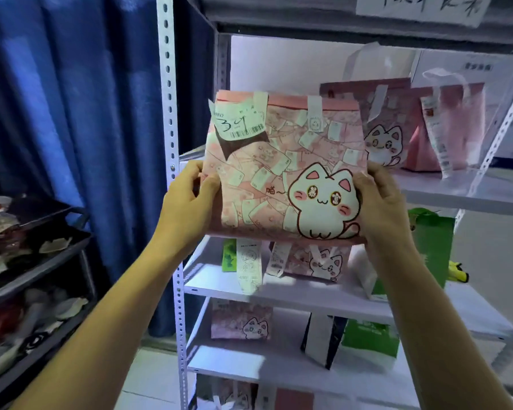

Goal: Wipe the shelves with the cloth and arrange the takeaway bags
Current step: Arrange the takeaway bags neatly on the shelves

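Dim bluish light; soft blur, wide-angle bending at edges.

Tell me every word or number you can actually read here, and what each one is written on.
"34": handwritten on the receipt stuck to the pink cat bag that both hands hold.
"喵~": printed on that bag, left of the cat.
Barcode and small print on the receipt: too small to read.
Handwritten paper sign at the top of the shelving: cut off and blurred, unreadable.
Receipts on the other bags: too blurred to read.

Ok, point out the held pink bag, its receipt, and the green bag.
Pink bag [279, 179], head view, front panel.
Receipt [240, 123], head view, handwritten number.
Green bag [434, 244], head view, side panel.
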The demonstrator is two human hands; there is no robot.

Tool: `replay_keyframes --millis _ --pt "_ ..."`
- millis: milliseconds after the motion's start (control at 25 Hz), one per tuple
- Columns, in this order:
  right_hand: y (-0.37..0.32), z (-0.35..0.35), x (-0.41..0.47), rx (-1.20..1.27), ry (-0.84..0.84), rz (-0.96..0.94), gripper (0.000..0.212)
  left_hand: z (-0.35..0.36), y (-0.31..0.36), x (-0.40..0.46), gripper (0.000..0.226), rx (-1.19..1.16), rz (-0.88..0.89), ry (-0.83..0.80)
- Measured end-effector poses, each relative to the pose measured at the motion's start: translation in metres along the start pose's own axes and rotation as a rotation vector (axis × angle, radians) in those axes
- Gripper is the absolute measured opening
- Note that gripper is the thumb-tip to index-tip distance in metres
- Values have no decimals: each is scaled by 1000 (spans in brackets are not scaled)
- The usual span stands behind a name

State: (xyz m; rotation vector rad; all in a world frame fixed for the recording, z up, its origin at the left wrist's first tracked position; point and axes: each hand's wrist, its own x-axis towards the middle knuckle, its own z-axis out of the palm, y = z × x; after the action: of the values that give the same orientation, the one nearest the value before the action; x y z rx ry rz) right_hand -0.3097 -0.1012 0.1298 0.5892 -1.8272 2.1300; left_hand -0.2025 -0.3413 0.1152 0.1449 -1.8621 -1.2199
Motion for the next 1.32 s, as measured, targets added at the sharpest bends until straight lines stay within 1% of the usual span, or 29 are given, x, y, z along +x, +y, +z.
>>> replay_keyframes --millis 200,320,440,520,640,800,960,1120,1320 --pt "58 -71 -58 -88 79 241 17 30 -17 -87 15 -52 -184 -215" --pt "89 -104 -84 -112 161 351 17 49 -33 -126 15 -39 -270 -299" --pt "111 -130 -102 -111 212 425 14 69 -47 -152 15 -58 -324 -354" --pt "122 -146 -108 -119 238 442 11 85 -55 -161 15 -66 -357 -367" --pt "134 -163 -112 -171 315 454 17 110 -70 -166 14 -49 -367 -403" --pt "154 -180 -113 -194 477 460 21 143 -90 -160 20 -48 -371 -479" --pt "171 -190 -99 -218 561 455 18 175 -114 -133 19 -69 -379 -497" --pt "185 -199 -79 -242 613 428 16 201 -140 -79 17 17 -330 -417" --pt "196 -206 -57 -285 630 409 20 232 -168 -6 32 156 -258 -310"
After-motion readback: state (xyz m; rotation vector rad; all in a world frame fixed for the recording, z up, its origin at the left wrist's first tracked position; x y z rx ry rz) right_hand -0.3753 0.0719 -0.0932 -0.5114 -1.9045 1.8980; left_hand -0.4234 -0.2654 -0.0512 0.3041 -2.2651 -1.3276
